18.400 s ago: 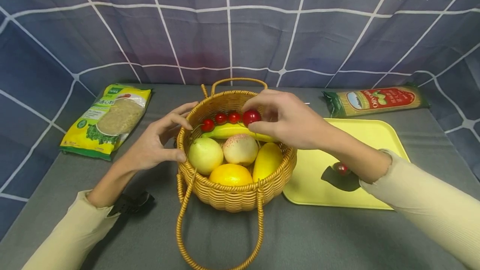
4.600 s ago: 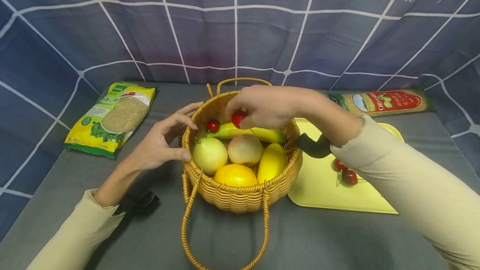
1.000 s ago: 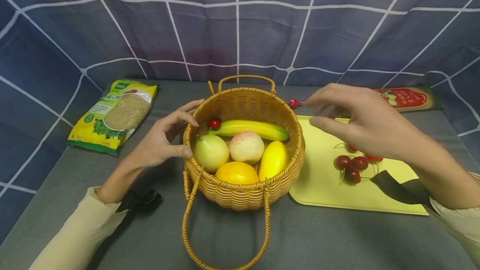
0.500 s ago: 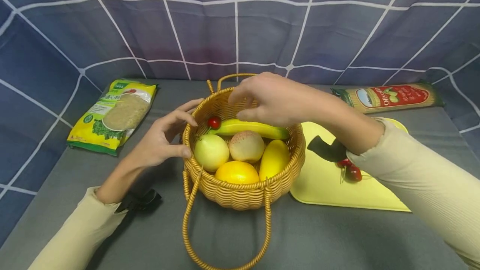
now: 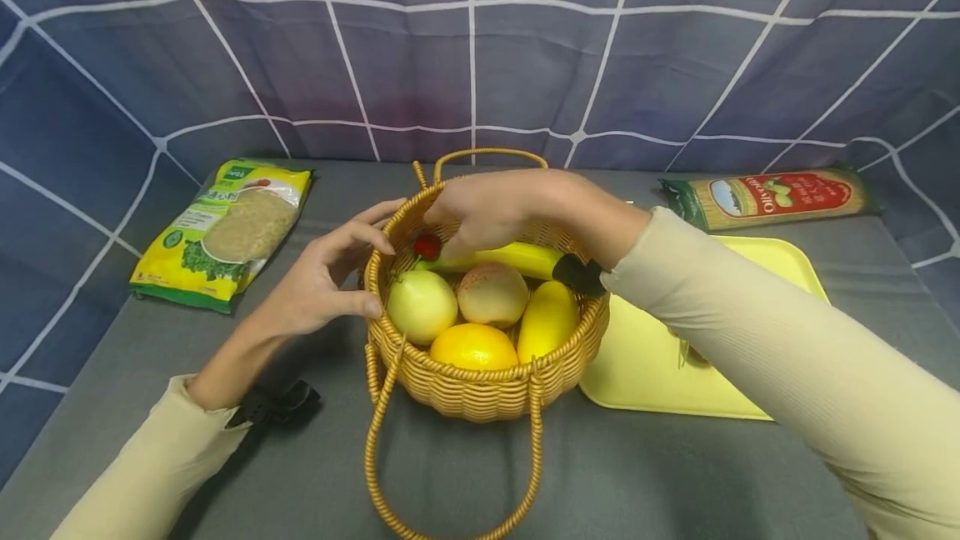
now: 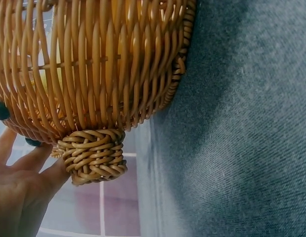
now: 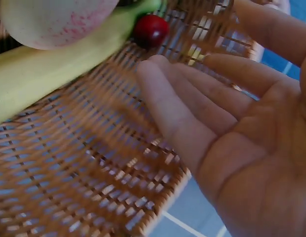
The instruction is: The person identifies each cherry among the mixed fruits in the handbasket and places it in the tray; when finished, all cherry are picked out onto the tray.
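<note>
My left hand (image 5: 318, 277) rests against the left rim of the wicker basket (image 5: 480, 394), fingers and thumb spread along it. In the left wrist view, its fingertips touch the basket's woven side (image 6: 93, 64). My right hand (image 5: 491, 211) reaches inside the basket at the back left. One red cherry (image 7: 151, 31) lies by the banana's tip, just past the extended, empty fingers (image 7: 165, 98). The banana (image 5: 517, 258) lies behind a pear (image 5: 422, 307), a peach (image 5: 492, 294), a yellow mango-like fruit (image 5: 549, 319) and an orange lemon-like fruit (image 5: 474, 347).
A yellow tray (image 5: 630, 373) stands right of the basket, its cherries mostly hidden by the right sleeve (image 5: 750, 340). A pasta packet (image 5: 772, 194) lies behind it. A yellow food bag (image 5: 225, 232) is at the left. One basket handle (image 5: 532, 457) hangs toward the front.
My right hand has gone from over the tray left into the basket, down toward the single cherry. Earlier, several cherries lay in the basket; now more are on the tray. My left hand stays at the rim.
</note>
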### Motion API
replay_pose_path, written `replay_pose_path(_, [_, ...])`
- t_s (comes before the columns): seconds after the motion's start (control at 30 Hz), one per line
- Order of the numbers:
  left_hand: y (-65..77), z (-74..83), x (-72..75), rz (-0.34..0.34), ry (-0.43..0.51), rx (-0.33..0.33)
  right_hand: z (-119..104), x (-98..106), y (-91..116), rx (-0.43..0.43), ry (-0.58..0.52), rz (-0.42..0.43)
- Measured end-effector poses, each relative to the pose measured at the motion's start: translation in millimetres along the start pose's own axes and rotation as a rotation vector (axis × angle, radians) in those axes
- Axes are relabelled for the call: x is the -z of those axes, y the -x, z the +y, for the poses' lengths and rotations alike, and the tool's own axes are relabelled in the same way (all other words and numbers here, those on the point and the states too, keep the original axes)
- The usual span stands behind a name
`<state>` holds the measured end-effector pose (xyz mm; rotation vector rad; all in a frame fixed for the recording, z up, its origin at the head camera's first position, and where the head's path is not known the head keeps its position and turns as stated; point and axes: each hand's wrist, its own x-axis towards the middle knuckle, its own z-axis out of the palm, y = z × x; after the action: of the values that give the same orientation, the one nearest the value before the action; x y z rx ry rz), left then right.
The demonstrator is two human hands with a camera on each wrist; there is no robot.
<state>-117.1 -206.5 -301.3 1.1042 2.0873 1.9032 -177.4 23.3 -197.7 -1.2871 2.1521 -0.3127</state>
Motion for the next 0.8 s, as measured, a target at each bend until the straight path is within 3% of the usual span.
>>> replay_pose_path(0.13, [-1.2, -0.2, 0.1, -0.001, -0.001, -0.002, 4.4, -6.6, -9.7, -0.024, -0.048, -0.056])
replay_pose_path(0.4, [-1.4, 0.2, -0.4, 0.006, -0.002, -0.003, 10.1, -14.8, -27.0, -0.118, 0.065, -0.132])
replay_pose_path(0.8, [-0.7, 0.2, -0.2, 0.001, 0.012, 0.009, 14.0, -19.0, -35.2, -0.132, 0.067, -0.15])
